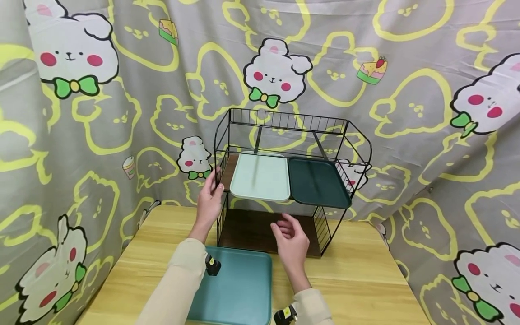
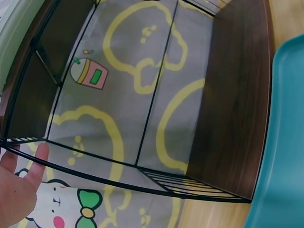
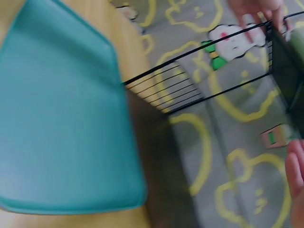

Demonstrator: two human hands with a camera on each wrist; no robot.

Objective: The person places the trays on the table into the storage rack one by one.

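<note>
A black two-tier wire rack (image 1: 230, 151) with dark wood-look shelves stands on the table. My left hand (image 1: 209, 201) holds its left side at the upper shelf, thumb in front and fingers at the outer wires. On that shelf lie a pale mint tray (image 1: 262, 177) and a dark green tray (image 1: 318, 181), side by side. My right hand (image 1: 293, 241), fingers loosely curled and holding nothing, hovers before the lower shelf (image 1: 252, 229). A teal tray (image 1: 239, 286) lies on the table in front of the rack, partly hidden by my left forearm.
The wood-grain table (image 1: 357, 271) extends to both sides of the rack. A grey curtain (image 1: 162, 113) with cartoon rabbits hangs close behind the rack and along both sides. Black wrist cameras (image 1: 213, 265) sit on both forearms.
</note>
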